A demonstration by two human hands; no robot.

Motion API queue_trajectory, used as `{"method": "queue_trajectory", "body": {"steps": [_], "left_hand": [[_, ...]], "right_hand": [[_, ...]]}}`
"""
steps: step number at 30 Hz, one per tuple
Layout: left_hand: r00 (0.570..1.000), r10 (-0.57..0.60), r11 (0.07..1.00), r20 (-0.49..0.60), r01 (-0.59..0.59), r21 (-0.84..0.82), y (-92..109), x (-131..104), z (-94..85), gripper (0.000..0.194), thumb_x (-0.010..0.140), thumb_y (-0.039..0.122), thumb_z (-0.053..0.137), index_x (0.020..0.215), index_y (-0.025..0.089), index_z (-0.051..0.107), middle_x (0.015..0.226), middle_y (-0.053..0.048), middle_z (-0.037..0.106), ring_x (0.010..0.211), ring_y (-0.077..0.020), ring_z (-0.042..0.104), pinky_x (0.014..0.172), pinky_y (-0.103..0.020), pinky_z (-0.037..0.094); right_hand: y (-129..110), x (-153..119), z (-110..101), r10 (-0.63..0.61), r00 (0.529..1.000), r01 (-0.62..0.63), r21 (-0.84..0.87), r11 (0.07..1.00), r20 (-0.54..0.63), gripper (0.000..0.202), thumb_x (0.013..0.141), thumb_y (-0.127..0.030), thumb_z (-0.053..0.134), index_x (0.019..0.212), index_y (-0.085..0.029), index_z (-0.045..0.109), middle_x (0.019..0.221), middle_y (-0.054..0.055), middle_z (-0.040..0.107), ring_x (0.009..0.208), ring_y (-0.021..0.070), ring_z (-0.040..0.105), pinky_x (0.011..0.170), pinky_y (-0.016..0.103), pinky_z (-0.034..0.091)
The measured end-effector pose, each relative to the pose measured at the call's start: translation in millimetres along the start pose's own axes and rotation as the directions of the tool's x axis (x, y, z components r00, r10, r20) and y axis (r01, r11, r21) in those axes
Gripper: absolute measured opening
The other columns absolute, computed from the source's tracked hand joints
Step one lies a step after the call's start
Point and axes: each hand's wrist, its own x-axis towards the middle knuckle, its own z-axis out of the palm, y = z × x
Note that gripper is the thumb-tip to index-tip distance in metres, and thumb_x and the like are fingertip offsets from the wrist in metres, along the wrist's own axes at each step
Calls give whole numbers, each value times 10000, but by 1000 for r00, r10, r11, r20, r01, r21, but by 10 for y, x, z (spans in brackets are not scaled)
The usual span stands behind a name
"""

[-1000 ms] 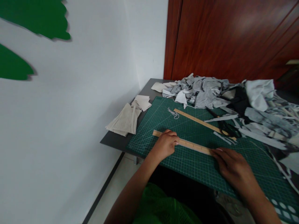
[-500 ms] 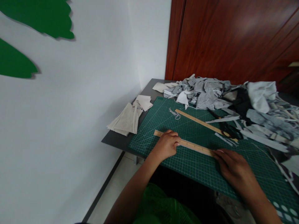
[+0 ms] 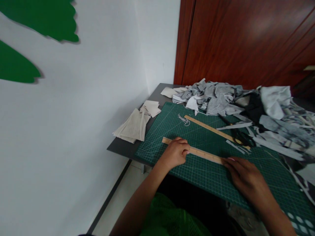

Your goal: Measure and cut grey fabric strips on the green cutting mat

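Observation:
A wooden ruler lies slantwise across the green cutting mat near its front edge. My left hand is closed on it close to its left end, with fingers curled and thumb pressed in. At the other end my right hand grips the ruler between thumb and fingers, hiding that tip. A thin pale edge shows along the ruler's near side; what it belongs to I cannot make out. Beyond lies a second wooden ruler, with black-bladed scissors over its right part.
Grey and white fabric scraps are heaped along the back and right. Folded cream cloth sits on the dark table at left, beside the white wall. Loose threads and narrow strips lie on the mat.

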Motion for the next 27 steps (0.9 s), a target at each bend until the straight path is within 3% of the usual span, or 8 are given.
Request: {"method": "queue_trajectory", "body": {"steps": [11,18,21,25,27], "left_hand": [[999,-36,999,10,37,-40,11,14,-20,277,853,22,577,641,195,533,787,-12,602,825,-184,562,871,-346,429],[997,-71,995,-9,70,-73,20,46,-42,270,868,-12,531,788,190,690,860,-24,650,916,-203,559,867,-341,437],[998,-64,996,10,64,-59,11,62,-53,259,872,-3,545,796,190,701,876,-22,654,915,-205,557,868,-347,437],[997,-69,996,17,70,-59,-11,76,-63,257,884,13,555,827,203,718,912,-18,676,933,-209,571,886,-360,443],[998,-61,996,11,61,-64,-27,81,-65,250,888,23,563,860,208,728,925,-19,683,940,-212,575,882,-363,450]], "right_hand": [[-21,50,-2,35,999,-34,46,998,-39,366,1055,-380,480,1118,-150,758,1076,175,746,950,333,725,836,503,601],[-49,89,-38,223,975,-215,247,945,-5,283,1034,-315,510,1106,-199,758,1108,133,752,1046,302,709,948,490,571],[20,70,-24,369,927,-328,328,886,-69,288,1023,-341,516,1078,-198,760,1100,127,755,1042,297,710,945,472,562],[176,13,-68,587,802,-496,421,759,-112,284,975,-395,561,1024,-199,760,1014,110,774,935,296,721,842,443,568],[258,-30,-131,602,795,-511,453,731,-73,271,953,-405,585,1018,-206,759,996,103,775,908,290,719,810,427,568]]}}
